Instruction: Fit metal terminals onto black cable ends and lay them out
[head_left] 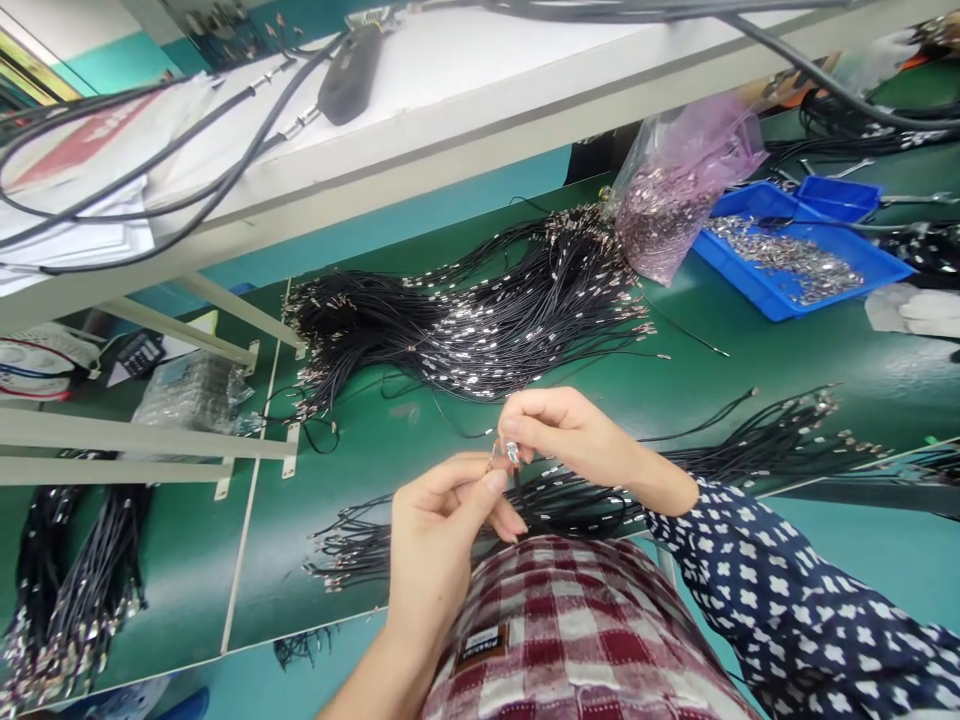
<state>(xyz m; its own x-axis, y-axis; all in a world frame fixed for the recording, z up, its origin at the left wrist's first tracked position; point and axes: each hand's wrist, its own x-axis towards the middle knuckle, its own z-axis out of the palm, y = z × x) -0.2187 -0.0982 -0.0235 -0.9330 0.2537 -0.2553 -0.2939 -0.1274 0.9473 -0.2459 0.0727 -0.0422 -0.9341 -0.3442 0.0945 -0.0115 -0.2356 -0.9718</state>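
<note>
My left hand point(442, 515) is closed in a pinch, thumb against fingers, on what looks like the coppery end of a thin black cable. Its other fingers curl below. Facing it, my right hand point(566, 435) pinches a small shiny metal piece point(513, 452), right by the cable end. Whether the two parts touch I cannot tell. Under both hands lies a loose bundle of black cables point(570, 500) with silver sleeves and metal ends. Beyond them spreads a larger heap of similar cables point(465, 320) on the green table point(405, 412).
At back right, a pinkish plastic bag point(675, 180) of small metal parts leans beside a blue tray point(780, 302) holding more. A white shelf point(450, 150) crosses above the table. More cable bundles point(82, 570) hang at the left, near a bubble-wrapped pack point(191, 390).
</note>
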